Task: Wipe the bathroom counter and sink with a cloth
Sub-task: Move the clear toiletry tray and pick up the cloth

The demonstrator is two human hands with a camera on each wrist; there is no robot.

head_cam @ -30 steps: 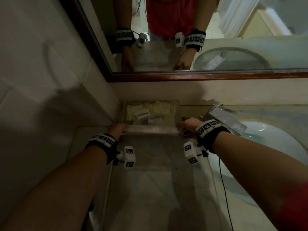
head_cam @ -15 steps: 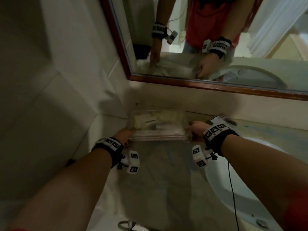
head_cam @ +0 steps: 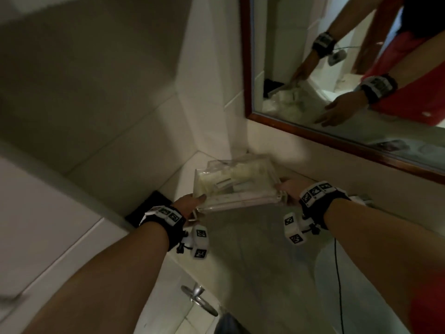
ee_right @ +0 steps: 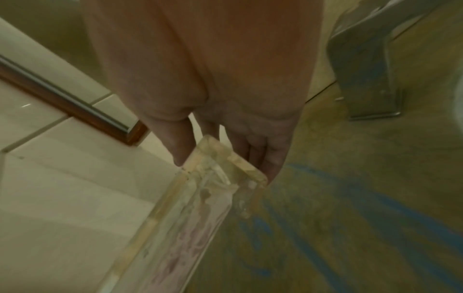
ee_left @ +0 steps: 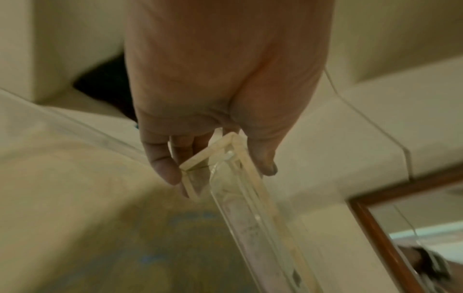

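No cloth shows in any view. A clear acrylic tray (head_cam: 237, 189) filled with pale sachets is held at both ends, tilted, just above the grey marbled counter (head_cam: 252, 256) near the back left corner. My left hand (head_cam: 192, 201) grips its left end, with the thumb on top and the fingers underneath, as the left wrist view shows at the tray corner (ee_left: 225, 150). My right hand (head_cam: 287, 186) grips the right end (ee_right: 220, 164) the same way. The sink is mostly out of view.
A wood-framed mirror (head_cam: 337, 131) hangs over the back wall. A metal faucet (ee_right: 363, 69) stands right of my right hand. Tiled walls close in at the left. A chrome fitting (head_cam: 197, 295) and a dark object (head_cam: 147, 208) sit below the counter's left edge.
Both hands have kept hold of the tray, which has come up off the back of the counter and tilted. My head view has swung to the left.
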